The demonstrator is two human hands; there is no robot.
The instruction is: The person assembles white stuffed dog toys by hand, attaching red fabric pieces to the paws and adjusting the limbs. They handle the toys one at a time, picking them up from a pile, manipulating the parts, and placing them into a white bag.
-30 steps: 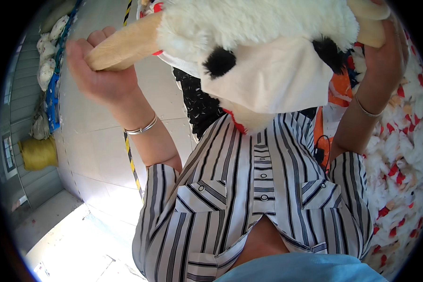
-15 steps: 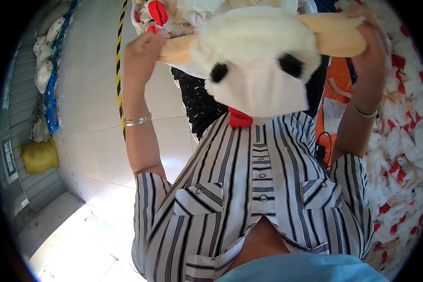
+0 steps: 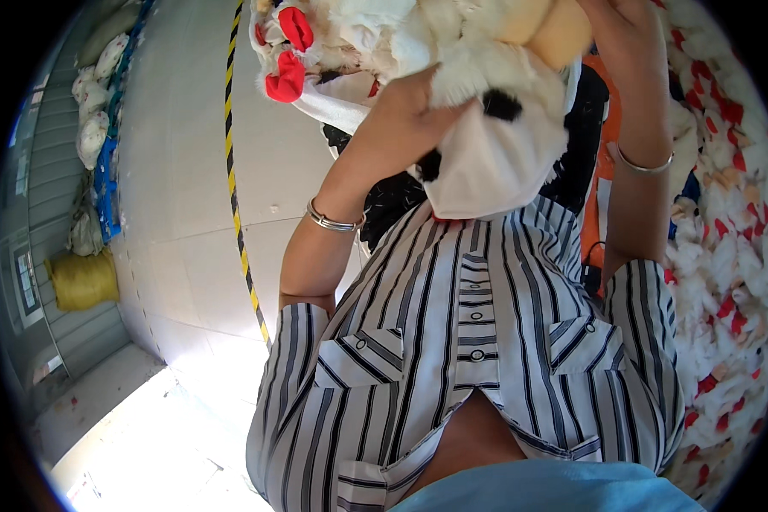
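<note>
A plush animal head point(image 3: 495, 154) hangs tilted in front of my chest, with cream fur, black eye patches, a pale muzzle and peach ears point(image 3: 561, 36). At its left side my left hand point(image 3: 405, 119) grips the fur beside an eye patch, its fingertips sunk out of sight. My right hand point(image 3: 627, 21) is up at the top edge of the picture, against a peach ear. Its fingers are mostly cut off by the frame. Only a sliver of red shows below the muzzle.
Beyond the plush head, a white container point(image 3: 337, 107) holds heaped cream and red plush pieces. More pieces point(image 3: 717, 290) lie piled along the right. Black-and-yellow tape point(image 3: 233, 162) marks the floor. A yellow sack point(image 3: 84, 280) sits far left, near several pale bags.
My left hand has moved right and inward, from the left ear to the side of the face. My right hand has risen and moved slightly left. The plush head has tilted and bunched up.
</note>
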